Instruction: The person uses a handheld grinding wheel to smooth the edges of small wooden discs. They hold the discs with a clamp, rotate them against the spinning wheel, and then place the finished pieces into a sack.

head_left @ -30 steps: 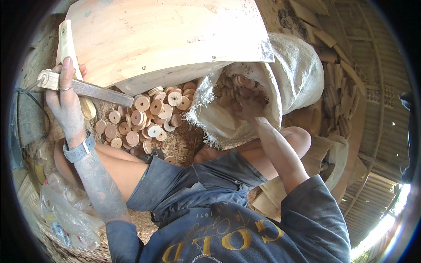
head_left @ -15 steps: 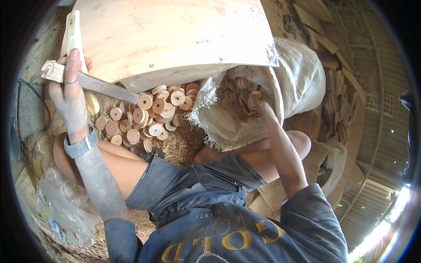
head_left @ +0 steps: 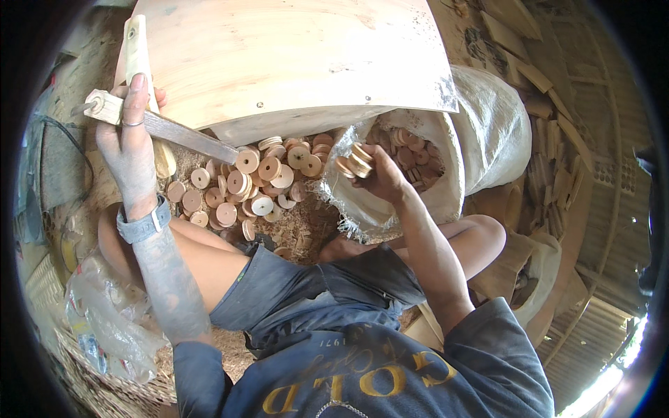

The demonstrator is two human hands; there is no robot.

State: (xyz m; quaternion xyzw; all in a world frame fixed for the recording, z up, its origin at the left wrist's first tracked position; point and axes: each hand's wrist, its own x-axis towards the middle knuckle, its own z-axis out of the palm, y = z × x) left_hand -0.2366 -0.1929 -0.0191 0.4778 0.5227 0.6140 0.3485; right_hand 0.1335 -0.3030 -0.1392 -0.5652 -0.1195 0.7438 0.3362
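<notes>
At the left, my left hand (head_left: 134,143) is closed around a pale wooden handle (head_left: 138,52), its thumb extended upward. A flat grey-brown bar (head_left: 198,141) with a pale wooden block end and a metal pin crosses under that thumb, slanting toward the discs. My right hand (head_left: 382,174) pinches a few round wooden discs (head_left: 357,160), seen edge-on, in front of the mouth of a white woven sack (head_left: 456,157). More discs (head_left: 418,155) lie inside the sack. A heap of drilled wooden discs (head_left: 240,182) sits on the ground between my hands.
A large pale wooden board (head_left: 286,56) with screws overhangs the heap. Wood shavings (head_left: 300,226) cover the ground between my bent legs. A clear plastic bag (head_left: 111,320) lies at lower left, and stacked wood offcuts (head_left: 557,177) at the right.
My right hand has come out of the sack and moved left, now with wooden discs in its grip. My left hand keeps its hold; the whole view has shifted slightly.
</notes>
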